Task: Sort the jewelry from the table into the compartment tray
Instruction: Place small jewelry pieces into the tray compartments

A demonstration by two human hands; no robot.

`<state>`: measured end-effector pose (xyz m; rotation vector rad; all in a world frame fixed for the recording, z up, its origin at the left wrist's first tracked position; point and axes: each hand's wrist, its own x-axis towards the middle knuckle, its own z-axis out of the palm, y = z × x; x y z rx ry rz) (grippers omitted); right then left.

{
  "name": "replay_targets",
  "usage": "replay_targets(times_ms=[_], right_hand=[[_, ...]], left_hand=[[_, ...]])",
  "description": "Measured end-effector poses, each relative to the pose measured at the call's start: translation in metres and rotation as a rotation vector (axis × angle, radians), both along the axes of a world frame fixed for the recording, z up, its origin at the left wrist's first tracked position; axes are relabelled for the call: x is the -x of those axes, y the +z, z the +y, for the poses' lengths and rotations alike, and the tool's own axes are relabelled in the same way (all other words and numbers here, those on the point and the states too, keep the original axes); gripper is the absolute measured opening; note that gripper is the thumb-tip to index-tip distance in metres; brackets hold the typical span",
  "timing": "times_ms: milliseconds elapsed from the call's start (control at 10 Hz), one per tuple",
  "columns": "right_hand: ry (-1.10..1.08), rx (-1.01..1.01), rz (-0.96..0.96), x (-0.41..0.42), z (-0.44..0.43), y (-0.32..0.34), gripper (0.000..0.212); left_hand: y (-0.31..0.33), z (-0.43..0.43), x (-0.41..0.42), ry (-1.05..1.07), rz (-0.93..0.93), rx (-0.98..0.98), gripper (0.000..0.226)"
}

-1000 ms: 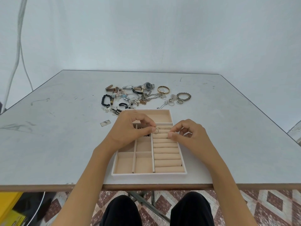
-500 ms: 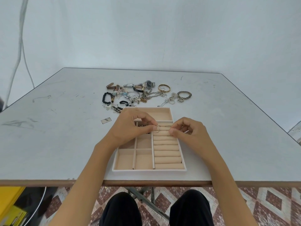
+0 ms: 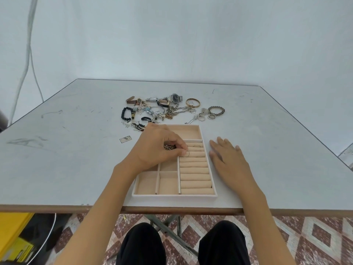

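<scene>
The left hand is curled over the far part of the tray. Its thumb and forefinger pinch a thin ring right at the ring rolls, which fill the side of the tray nearest the right hand. From this angle I cannot tell whether the ring already sits in a slot between two rolls or only touches their tops. A small dark tangle of chain shows under the same hand's curled fingers; it probably lies in the compartment below rather than being held. The right hand lies flat and relaxed on the desk just beside the tray's outer wall, fingers straight and holding nothing. Two other rings stand in the rolls just beyond the left fingertips.

The unsorted jewelry lies in a loose heap beyond both hands, with a steel watch and a gold bangle at its far edge.

The ring looks light, stiff and smooth, so it could easily flick away. It is best held by opposite edges of the band and pushed edge-on into a slot, where the soft rolls should give and then grip it. The chains in the heap will be limp and snag on each other, so each is best lifted by one end. The watch is heavier and is best taken by its case.
</scene>
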<state>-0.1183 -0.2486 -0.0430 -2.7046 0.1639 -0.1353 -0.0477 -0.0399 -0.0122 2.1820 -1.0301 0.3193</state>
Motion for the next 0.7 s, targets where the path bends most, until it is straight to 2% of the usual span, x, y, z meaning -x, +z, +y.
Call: replay_targets(times_ms=[200,300,400,700], right_hand=[[0.01,0.035,0.024,0.0005,0.0006,0.0012,0.048],[0.013,0.058,0.037,0.0002,0.0011,0.0024,0.048],[0.011,0.055,0.033,0.0005,0.0015,0.0027,0.048],[0.006,0.047,0.033,0.0009,0.0017,0.0026,0.048]], left_hand=[[-0.0005,0.0016,0.0002,0.005,-0.067,-0.072,0.016],[0.0029,0.0002,0.0005,-0.014,-0.135,-0.174,0.019],[0.0049,0.0001,0.0015,-0.032,-0.158,-0.236,0.03],[0.0058,-0.0013,-0.0039,0.005,-0.036,-0.117,0.026]])
